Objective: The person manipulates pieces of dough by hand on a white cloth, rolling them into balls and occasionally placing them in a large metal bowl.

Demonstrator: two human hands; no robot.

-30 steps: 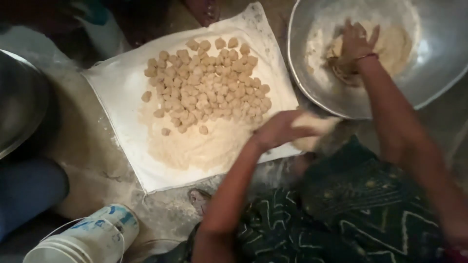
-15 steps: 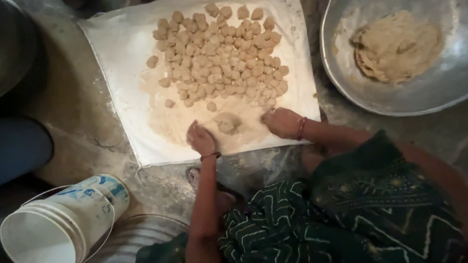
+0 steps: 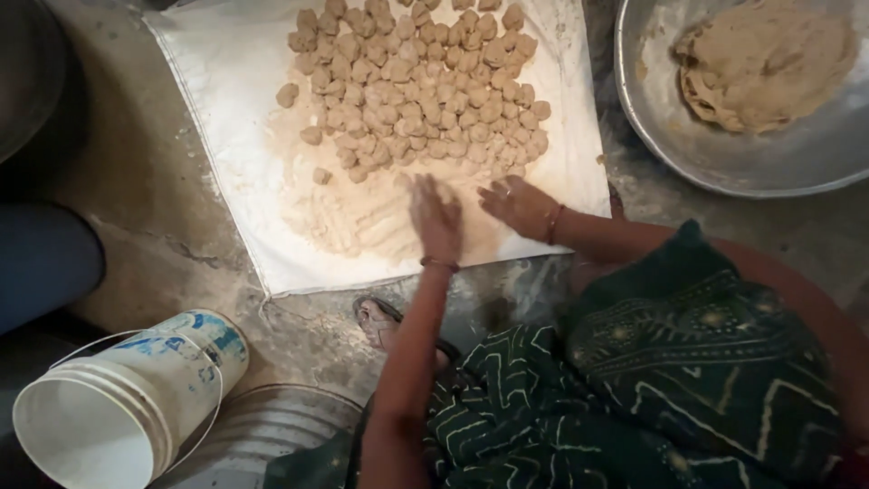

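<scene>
The fingers (image 3: 425, 195) of the left hand (image 3: 437, 220) are stretched out flat and close together, palm down, holding nothing; they press on a smear of pale flour (image 3: 362, 222) spread over a white cloth (image 3: 231, 118). The fingers of the right hand (image 3: 520, 206) are spread loosely, also flat and holding nothing, and rest on the cloth just beside the left hand, near the lower edge of a heap of small dough balls (image 3: 421, 86). The two hands lie side by side, close but not touching. Each wrist wears a thin bangle.

The dough balls crowd the upper middle of the cloth, with a few loose ones at the left of the heap. The cloth lies on a rough stone floor (image 3: 145, 208). Up at the right, off the cloth, stands a wide metal bowl (image 3: 706, 154) with a flattened lump of dough (image 3: 769, 59) inside. At the lower left a white plastic bucket (image 3: 118, 403) lies tilted on its side, its mouth open toward the camera. A sandalled foot (image 3: 378, 319) shows below the cloth, and a dark green patterned garment (image 3: 625, 398) fills the lower right.
</scene>
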